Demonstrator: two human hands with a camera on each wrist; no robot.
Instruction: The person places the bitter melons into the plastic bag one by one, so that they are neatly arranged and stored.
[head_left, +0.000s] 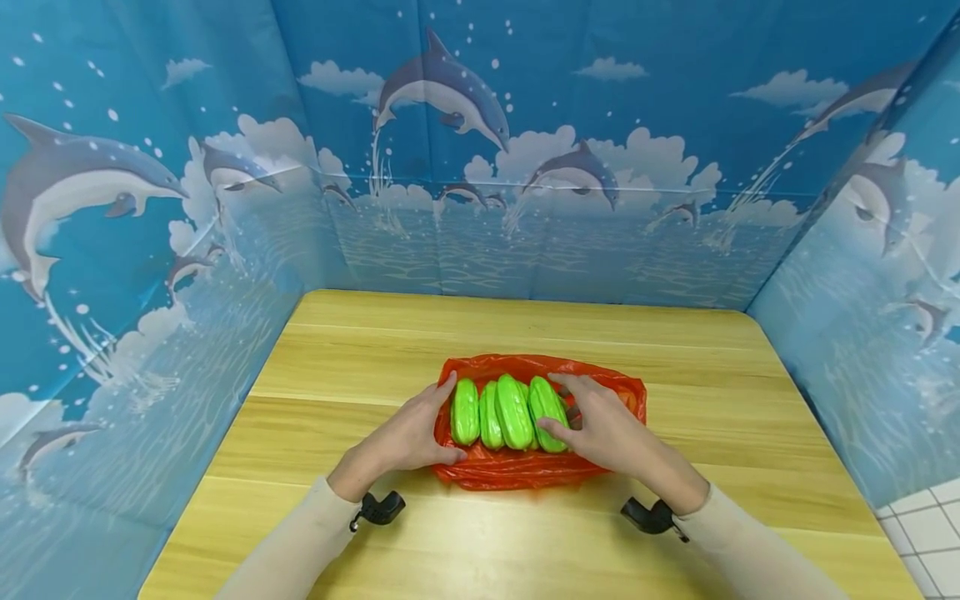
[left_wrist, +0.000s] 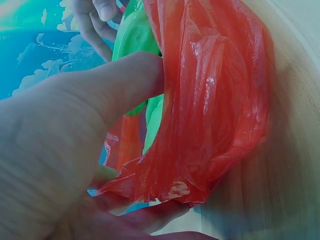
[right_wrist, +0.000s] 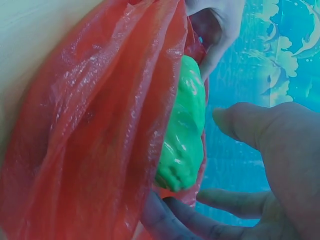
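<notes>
A red plastic bag (head_left: 517, 477) lies on the table with its mouth spread. Inside sit several bright green, glossy, ridged vegetables, resembling bitter gourds (head_left: 513, 412), side by side. My left hand (head_left: 401, 435) holds the bag's left end; in the left wrist view its thumb laps over the red rim and fingers lie beneath the plastic. Over the bag's right end, my right hand (head_left: 603, 423) spreads its thumb and fingers around the rightmost green gourd (head_left: 546, 400). A gap shows between that thumb and the gourd (right_wrist: 187, 130) in the right wrist view.
The wooden table (head_left: 360, 350) extends around the bag on all sides. Dolphin-printed blue curtains (head_left: 525, 242) enclose its back and sides. Black wrist mounts (head_left: 381, 507) sit under both wrists. White tiles (head_left: 926, 533) show at the lower right.
</notes>
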